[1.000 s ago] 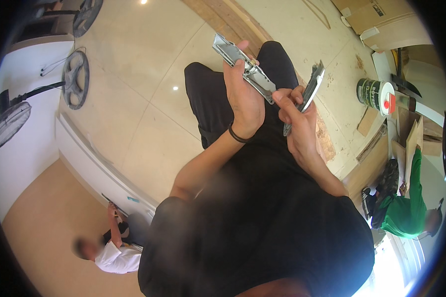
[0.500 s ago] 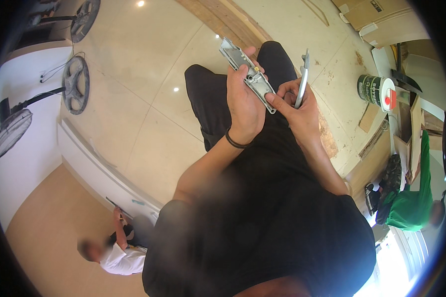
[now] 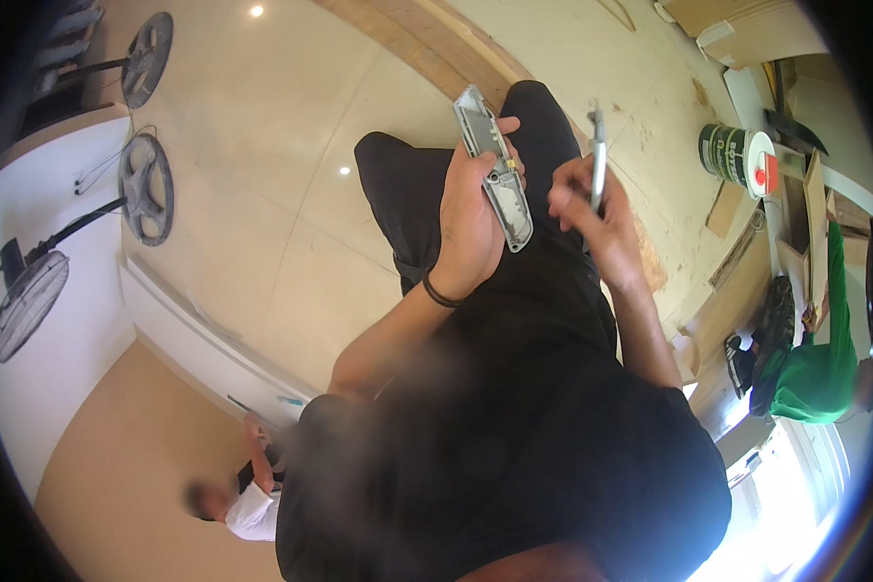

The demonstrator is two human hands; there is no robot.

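My left hand (image 3: 468, 221) is closed round one half of an opened grey metal utility knife (image 3: 510, 209). Its hollow inner side faces up, with the thumb pressed on its middle, and a small yellowish part shows inside. To the right, my right hand (image 3: 606, 233) holds a slim silvery piece (image 3: 598, 173), seen edge-on, which looks like the other half of the knife casing. That piece stands upright between the fingers, apart from the left half. Right thumb and fingertips are slightly blurred, and whether they pinch anything small I cannot tell. Both hands are above my lap.
Long wooden boards (image 3: 412, 44) lie on the tiled floor beyond my knees. A dark bucket with a white lid (image 3: 737, 163) stands at right, near cardboard boxes (image 3: 757, 34). Pedestal fans (image 3: 147, 189) are at left. One person in green (image 3: 810, 383) is at right, another in white (image 3: 254, 512) lower left.
My right hand has let go of the lower end of the left knife half and moved slightly away, still holding the silvery piece. The left half has turned more upright.
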